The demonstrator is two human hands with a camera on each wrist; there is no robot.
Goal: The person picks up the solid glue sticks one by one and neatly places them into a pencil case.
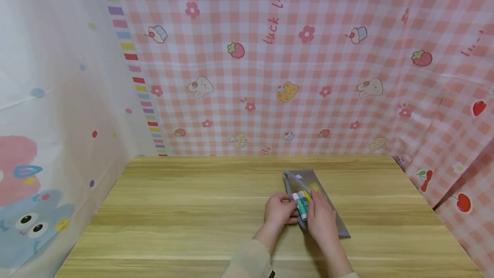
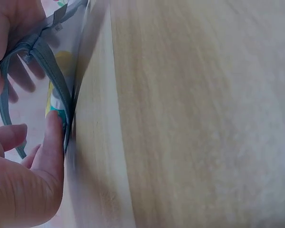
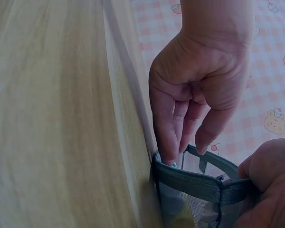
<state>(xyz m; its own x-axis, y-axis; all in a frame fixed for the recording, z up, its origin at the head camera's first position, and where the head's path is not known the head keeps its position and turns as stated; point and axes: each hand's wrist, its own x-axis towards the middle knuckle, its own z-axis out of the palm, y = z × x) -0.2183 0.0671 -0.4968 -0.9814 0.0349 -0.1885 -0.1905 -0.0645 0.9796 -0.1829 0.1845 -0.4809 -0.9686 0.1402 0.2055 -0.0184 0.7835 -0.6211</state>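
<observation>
A grey mesh zip pouch [image 1: 331, 209] with a dark blue-grey trim lies on the table, its mouth spread wide. Two white-capped glue sticks with green labels, the nearer glue stick [image 1: 300, 207] showing most, lie at the mouth beside a slim yellow item [image 1: 307, 195]. My left hand [image 1: 278, 210] reaches in at the mouth; its straight index finger [image 2: 53, 137] touches a glue stick, while the thumb stays apart. The pouch's rim [image 3: 194, 183] is pinched by my right hand [image 1: 322, 217], seen at lower right in the right wrist view. Something yellow shows blurred through the mesh.
The wood-grain table [image 1: 185, 209] extends to the left of the pouch and behind it. A pink checked cloth [image 1: 262, 72] hangs along the back and right edges, and a white printed cloth [image 1: 77, 110] along the left.
</observation>
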